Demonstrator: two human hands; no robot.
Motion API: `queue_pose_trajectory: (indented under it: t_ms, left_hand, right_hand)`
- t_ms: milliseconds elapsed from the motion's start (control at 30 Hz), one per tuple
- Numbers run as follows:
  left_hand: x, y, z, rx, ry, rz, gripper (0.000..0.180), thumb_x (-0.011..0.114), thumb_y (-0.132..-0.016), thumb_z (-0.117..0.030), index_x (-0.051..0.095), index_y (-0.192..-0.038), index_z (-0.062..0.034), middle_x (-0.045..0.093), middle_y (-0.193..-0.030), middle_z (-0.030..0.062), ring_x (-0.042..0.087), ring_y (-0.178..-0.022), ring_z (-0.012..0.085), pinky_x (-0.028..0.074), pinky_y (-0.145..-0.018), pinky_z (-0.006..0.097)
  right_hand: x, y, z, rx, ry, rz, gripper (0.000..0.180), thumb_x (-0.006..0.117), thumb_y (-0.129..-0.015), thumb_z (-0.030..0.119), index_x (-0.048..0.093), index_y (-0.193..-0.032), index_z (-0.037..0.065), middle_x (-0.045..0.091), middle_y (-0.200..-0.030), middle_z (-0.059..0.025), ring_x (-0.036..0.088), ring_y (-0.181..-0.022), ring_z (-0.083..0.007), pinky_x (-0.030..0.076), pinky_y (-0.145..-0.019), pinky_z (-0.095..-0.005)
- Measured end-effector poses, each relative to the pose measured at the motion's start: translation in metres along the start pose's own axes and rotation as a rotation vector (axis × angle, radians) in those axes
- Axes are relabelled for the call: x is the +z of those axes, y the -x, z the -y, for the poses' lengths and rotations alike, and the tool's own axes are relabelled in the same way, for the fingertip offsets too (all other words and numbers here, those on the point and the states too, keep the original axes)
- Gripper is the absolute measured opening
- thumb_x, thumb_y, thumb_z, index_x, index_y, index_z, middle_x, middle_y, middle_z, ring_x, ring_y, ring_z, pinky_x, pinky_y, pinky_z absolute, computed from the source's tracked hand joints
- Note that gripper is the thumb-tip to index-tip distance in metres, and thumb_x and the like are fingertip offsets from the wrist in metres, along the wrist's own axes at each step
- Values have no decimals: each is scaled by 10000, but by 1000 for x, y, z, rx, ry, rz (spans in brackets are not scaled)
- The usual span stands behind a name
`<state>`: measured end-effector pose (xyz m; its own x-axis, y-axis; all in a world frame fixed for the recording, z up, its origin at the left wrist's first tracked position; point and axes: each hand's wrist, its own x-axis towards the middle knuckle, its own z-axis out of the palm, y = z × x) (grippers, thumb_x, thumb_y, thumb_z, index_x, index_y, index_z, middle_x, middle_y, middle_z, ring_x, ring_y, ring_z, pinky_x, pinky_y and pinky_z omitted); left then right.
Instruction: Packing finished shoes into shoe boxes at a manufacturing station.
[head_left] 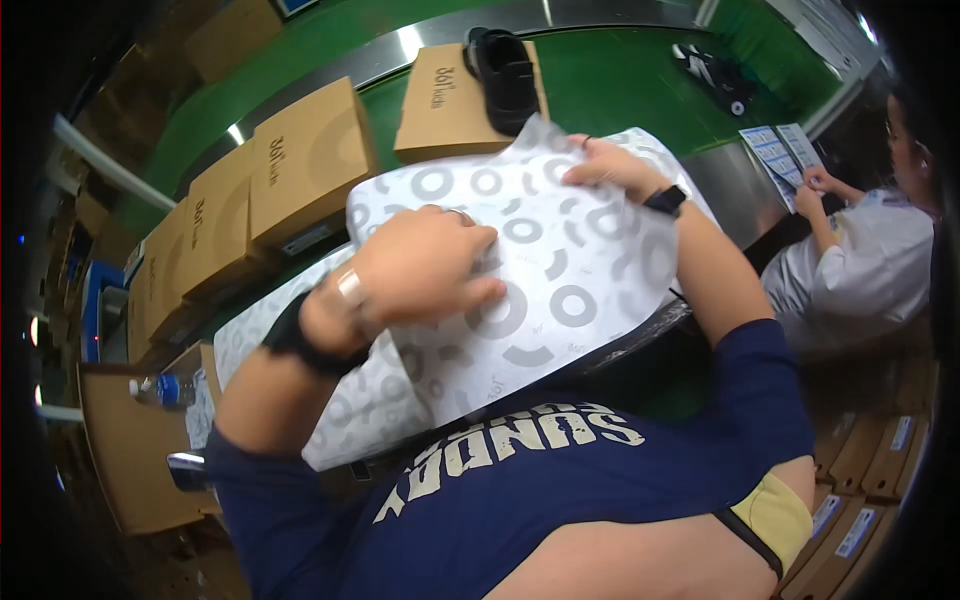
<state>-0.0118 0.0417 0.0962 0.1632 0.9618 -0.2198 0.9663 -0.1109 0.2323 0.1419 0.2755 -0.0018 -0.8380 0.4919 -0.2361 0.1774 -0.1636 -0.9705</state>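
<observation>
A white wrapping paper sheet (530, 330) printed with grey rings and arcs lies spread in front of my body, with further paper layers at its left. My left hand (425, 262) lies on top of it, thumb and index finger apart; its other fingers are partly hidden. At the far right edge, my right hand (615, 168) grips the paper between thumb and fingers, and a corner of the sheet stands up beside it. Whatever lies under the paper is hidden. Just beyond, a black shoe (505, 85) rests on a brown shoebox (430, 100).
Several brown shoeboxes (310, 165) line the left side of a green conveyor belt (610, 75). A black-and-white shoe (712, 78) lies farther along it. At the right, a co-worker (860, 260) holds printed sheets (775, 155). A water bottle (165, 389) lies at the left.
</observation>
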Motion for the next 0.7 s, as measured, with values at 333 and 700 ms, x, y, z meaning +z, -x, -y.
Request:
queue_pose_trajectory:
  t_ms: [333,700]
  left_hand:
    - [88,-155,-22,-216,-129,272,908,728,-547,-516,362,-1287,-137,293,-1329,226,260,-1236,432,328,-915,544]
    - [89,-145,-46,-117,-166,324,1083,763,-506,-482,187,-1381,-208,116,-1424,198,132,-1289,439,228,-931,624]
  right_hand:
    - [-5,-92,15,-536,780,-504,768,765,-590,231,408,-1228,-5,500,-1077,-217,523,-986,-320,426,-852,-344]
    - [3,-89,50,-702,595,-330,428,733,-621,122,577,-1006,21,444,-1174,-164,463,-1081,-257,390,-912,-332]
